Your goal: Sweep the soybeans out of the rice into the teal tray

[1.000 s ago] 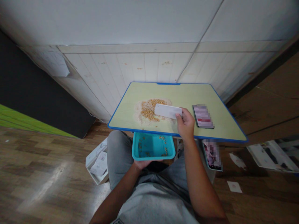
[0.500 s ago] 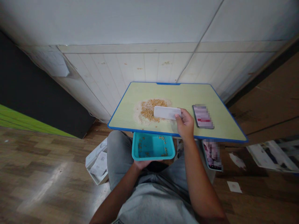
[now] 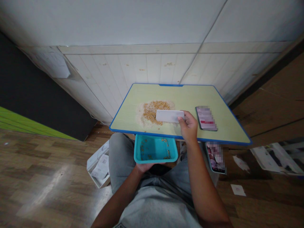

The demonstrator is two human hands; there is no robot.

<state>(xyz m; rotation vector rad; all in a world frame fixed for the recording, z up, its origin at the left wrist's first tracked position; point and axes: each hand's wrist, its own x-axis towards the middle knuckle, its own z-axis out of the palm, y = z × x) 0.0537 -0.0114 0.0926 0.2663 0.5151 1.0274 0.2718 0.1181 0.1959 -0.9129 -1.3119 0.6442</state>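
My right hand (image 3: 188, 126) is closed on one end of a flat white card (image 3: 169, 116), held low over a pile of yellow beans mixed with white grains (image 3: 153, 111) on the small blue-edged table (image 3: 220, 134). My left hand (image 3: 145, 166) grips the underside of a teal tray (image 3: 155, 149) held just below the table's near edge. A few beans lie in the tray. Most of the left hand is hidden under it.
A phone (image 3: 206, 118) lies on the table right of my right hand. Another phone (image 3: 215, 157) hangs below the table edge. A white box (image 3: 99, 167) and paper scraps (image 3: 238, 190) lie on the wood floor. The white panelled wall (image 3: 152, 68) stands behind the table.
The white card has dropped slightly and flattened toward the table over the beans. My left hand and the tray have stayed put.
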